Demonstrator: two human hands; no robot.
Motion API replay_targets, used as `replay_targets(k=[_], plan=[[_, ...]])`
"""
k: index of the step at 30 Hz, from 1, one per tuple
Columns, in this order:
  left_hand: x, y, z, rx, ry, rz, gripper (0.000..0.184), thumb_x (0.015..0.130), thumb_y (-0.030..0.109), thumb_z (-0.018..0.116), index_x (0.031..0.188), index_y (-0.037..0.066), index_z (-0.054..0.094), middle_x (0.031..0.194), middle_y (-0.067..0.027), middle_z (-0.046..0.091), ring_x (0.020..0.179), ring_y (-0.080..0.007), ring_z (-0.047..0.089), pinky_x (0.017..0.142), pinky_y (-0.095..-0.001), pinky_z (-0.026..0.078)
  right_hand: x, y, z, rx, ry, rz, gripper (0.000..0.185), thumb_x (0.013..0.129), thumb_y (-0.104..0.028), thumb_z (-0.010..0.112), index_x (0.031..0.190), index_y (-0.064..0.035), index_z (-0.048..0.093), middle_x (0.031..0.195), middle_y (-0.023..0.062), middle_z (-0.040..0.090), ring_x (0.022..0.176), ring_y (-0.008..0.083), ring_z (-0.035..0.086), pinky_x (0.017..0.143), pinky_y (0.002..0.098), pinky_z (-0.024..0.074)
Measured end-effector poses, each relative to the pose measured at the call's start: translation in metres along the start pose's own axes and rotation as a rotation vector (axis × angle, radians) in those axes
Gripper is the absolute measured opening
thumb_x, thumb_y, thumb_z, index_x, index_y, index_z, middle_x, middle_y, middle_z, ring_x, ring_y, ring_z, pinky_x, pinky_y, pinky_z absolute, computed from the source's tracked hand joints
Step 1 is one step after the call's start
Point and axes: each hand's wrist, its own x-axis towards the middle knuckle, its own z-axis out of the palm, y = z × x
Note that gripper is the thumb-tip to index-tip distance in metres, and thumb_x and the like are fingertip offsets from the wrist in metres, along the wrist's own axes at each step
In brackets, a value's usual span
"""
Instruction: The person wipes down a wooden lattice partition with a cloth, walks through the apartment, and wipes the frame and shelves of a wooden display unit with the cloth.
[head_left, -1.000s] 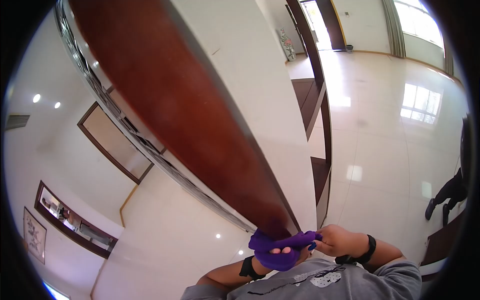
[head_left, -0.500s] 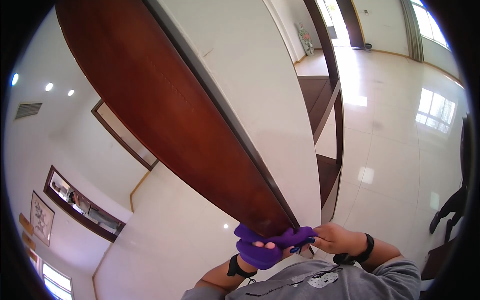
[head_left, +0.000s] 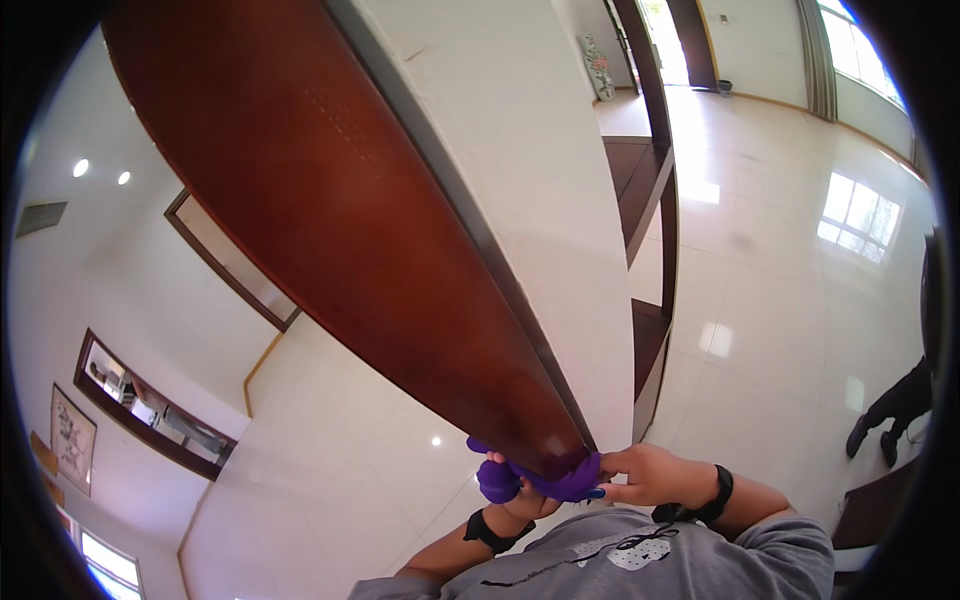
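A purple cloth (head_left: pixel 572 482) is folded round the near end of a long, glossy reddish-brown wooden panel (head_left: pixel 380 240). My left hand (head_left: pixel 525 500) is closed on the bunched left part of the cloth, just under the panel's tip. Some of its fingertips show between the purple folds. On the other side, my right hand (head_left: pixel 655 475) pinches the cloth's right end beside the panel's edge. Its thumb, with a dark blue nail, presses on the cloth, while the other fingertips are partly hidden. Both wrists wear black bands.
A white wall end (head_left: pixel 540 190) runs alongside the panel. Dark wooden shelves (head_left: pixel 640 185) stand beyond it on the right. Glossy pale floor tiles (head_left: pixel 740 270) spread around. Another person's dark-trousered legs (head_left: pixel 895 400) show at the far right. A floral vase (head_left: pixel 598 70) stands at the back.
The cloth has shifted slightly left and now wraps closer round the panel's tip. My right hand has moved a little left with it. The view has shifted, so the panel looks larger.
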Motion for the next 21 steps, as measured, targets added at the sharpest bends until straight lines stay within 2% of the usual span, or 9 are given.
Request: replay_targets(k=[4,7,9,12,15,17,18,20,21], plan=[[-0.003,-0.006,-0.013,-0.009,-0.046,0.042,0.072,0.085,0.062,0.040,0.145,0.032,0.015,0.152,-0.0144,0.003,0.138,-0.0369,0.011,0.110,-0.0513,0.013,0.004,0.003,0.006,-0.040,-0.016,0.024,0.036,0.086,-0.039,0.059,0.099,-0.0055,0.059,0.074,0.0153,0.061,0.067,0.0340,0.059,0.061,0.0391,0.0463],[-0.001,-0.009,-0.023,0.046,-0.093,0.152,0.072,0.085,0.064,0.039,0.145,0.033,0.015,0.152,-0.0146,0.002,0.138,-0.0370,0.012,0.110,-0.0510,0.013,0.006,-0.007,0.004,-0.013,-0.057,0.000,0.038,0.086,-0.041,0.058,0.094,-0.0040,0.059,0.070,0.0148,0.060,0.065,0.0332,0.058,0.059,0.0390,0.0452],[0.009,-0.005,-0.029,0.203,-0.112,0.290,0.073,0.085,0.066,0.038,0.145,0.033,0.015,0.152,-0.0148,0.002,0.138,-0.0371,0.012,0.110,-0.0508,0.013,0.007,-0.016,0.002,-0.030,-0.051,-0.020,0.039,0.088,-0.042,0.056,0.094,-0.0035,0.059,0.069,0.0131,0.060,0.065,0.0312,0.059,0.059,0.0385,0.0448],[0.043,0.017,-0.037,0.534,-0.159,0.502,0.071,0.090,0.055,0.039,0.145,0.031,0.003,0.149,-0.0088,0.007,0.136,-0.0436,0.011,0.108,-0.0582,0.019,0.007,-0.019,0.002,0.058,-0.028,-0.039,0.038,0.089,-0.041,0.054,0.095,-0.0036,0.060,0.073,0.0109,0.064,0.067,0.0289,0.060,0.061,0.0371,0.0457],[-0.007,0.000,-0.030,0.381,-0.657,0.238,0.064,0.088,0.061,0.032,0.144,0.030,0.023,0.152,0.0000,0.007,0.141,-0.0292,-0.004,0.113,-0.0454,0.011,0.009,-0.010,0.003,0.207,-0.063,0.002,0.036,0.092,-0.038,0.051,0.097,-0.0037,0.061,0.079,0.0082,0.067,0.071,0.0250,0.062,0.065,0.0347,0.0472],[-0.022,0.003,-0.007,0.620,-0.241,0.311,0.065,0.088,0.061,0.034,0.144,0.029,0.023,0.151,0.0002,0.009,0.141,-0.0290,-0.005,0.113,-0.0451,0.011,0.008,-0.005,0.005,0.249,-0.059,0.023,0.035,0.093,-0.036,0.049,0.099,-0.0038,0.061,0.082,0.0065,0.068,0.074,0.0221,0.063,0.068,0.0330,0.0479],[-0.026,0.001,-0.005,0.183,-0.293,0.188,0.071,0.085,0.061,0.040,0.144,0.027,0.022,0.152,0.0000,0.006,0.141,-0.0290,-0.003,0.113,-0.0448,0.010,0.008,-0.001,0.006,0.260,-0.052,0.042,0.034,0.093,-0.035,0.049,0.099,-0.0040,0.061,0.082,0.0061,0.068,0.075,0.0211,0.064,0.069,0.0325,0.0480],[-0.031,-0.002,0.002,0.304,-0.137,0.250,0.069,0.088,0.060,0.034,0.145,0.028,0.013,0.150,-0.0109,0.007,0.138,-0.0398,0.007,0.108,-0.0547,0.020,0.007,0.005,0.006,0.277,-0.059,0.093,0.031,0.093,-0.033,0.049,0.099,-0.0043,0.061,0.083,0.0054,0.068,0.077,0.0192,0.064,0.071,0.0315,0.0480],[-0.024,-0.004,0.001,0.276,-0.128,0.277,0.070,0.088,0.063,0.031,0.145,0.028,0.013,0.150,-0.0157,0.006,0.137,-0.0418,0.010,0.108,-0.0552,0.022,0.007,0.005,0.004,0.277,-0.055,0.091,0.031,0.093,-0.032,0.050,0.099,-0.0042,0.061,0.083,0.0056,0.068,0.077,0.0190,0.064,0.071,0.0313,0.0480]])
